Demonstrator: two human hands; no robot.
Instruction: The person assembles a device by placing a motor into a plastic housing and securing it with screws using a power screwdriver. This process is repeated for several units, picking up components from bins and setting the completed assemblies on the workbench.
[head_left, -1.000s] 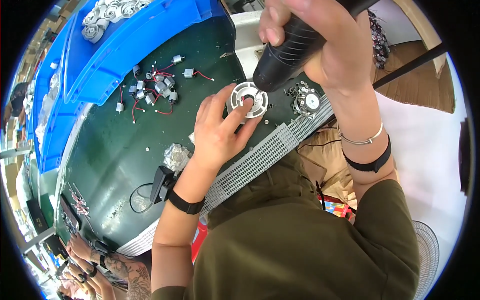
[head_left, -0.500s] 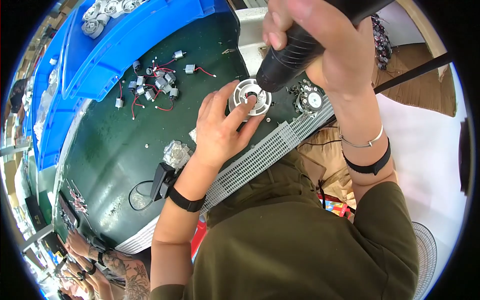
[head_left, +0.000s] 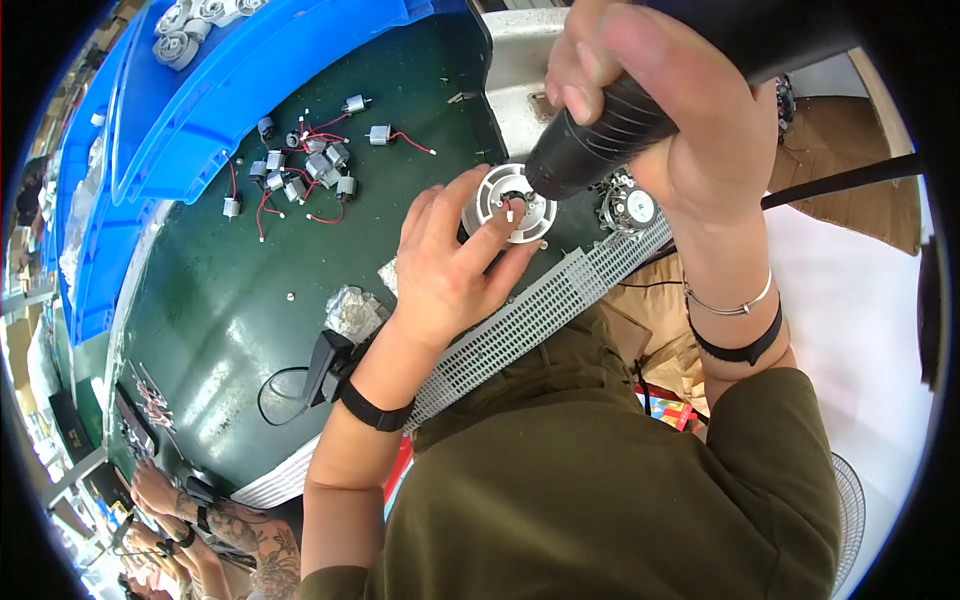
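Head view | your left hand pinches the round white plastic disc on the dark green table | your right hand, at 1 o'clock, grips a black power screwdriver, tip on the disc | small grey motors with red wires at 10 o'clock

A dark green workbench carries the work, edged on its near right side by a strip of perforated grey trunking. On its far part lies a scatter of small grey motors with red and black leads, with big blue plastic bins along the far left edge. Nearer the middle lie crumpled bits of foil and a black corded device; to the right sit a round white ribbed disc and, just beside it on the right, a toothed metal part.
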